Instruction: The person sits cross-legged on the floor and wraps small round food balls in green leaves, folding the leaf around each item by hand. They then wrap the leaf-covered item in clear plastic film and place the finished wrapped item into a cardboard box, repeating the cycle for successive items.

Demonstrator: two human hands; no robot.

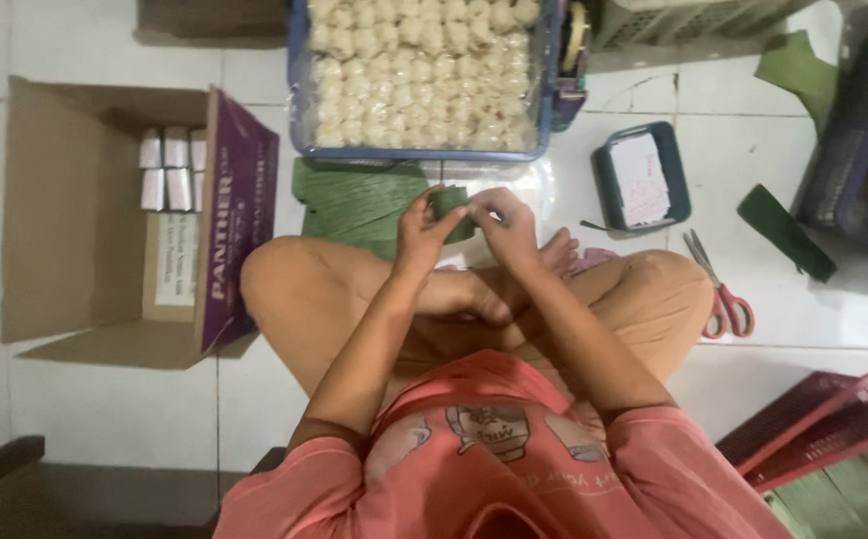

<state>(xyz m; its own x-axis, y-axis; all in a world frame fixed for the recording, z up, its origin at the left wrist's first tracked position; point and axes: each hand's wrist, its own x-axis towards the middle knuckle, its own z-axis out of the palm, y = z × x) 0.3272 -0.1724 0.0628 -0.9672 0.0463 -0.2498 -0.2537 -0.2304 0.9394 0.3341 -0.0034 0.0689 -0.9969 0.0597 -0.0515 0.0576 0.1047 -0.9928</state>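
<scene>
Floor (115, 409): white tile | tray (295, 90) at 12 | box (75, 210) at 9 | scissors (721, 294) at 3 | left hand (416, 232), right hand (502, 222): both pinch leaf wrap (451, 207)

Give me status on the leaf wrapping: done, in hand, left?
Done: no finished wrapped pieces are in view. In hand: the left hand and right hand pinch one green leaf parcel between them. Left: the blue tray appears full of pale dumplings, and a stack of cut leaves lies below it.
</scene>
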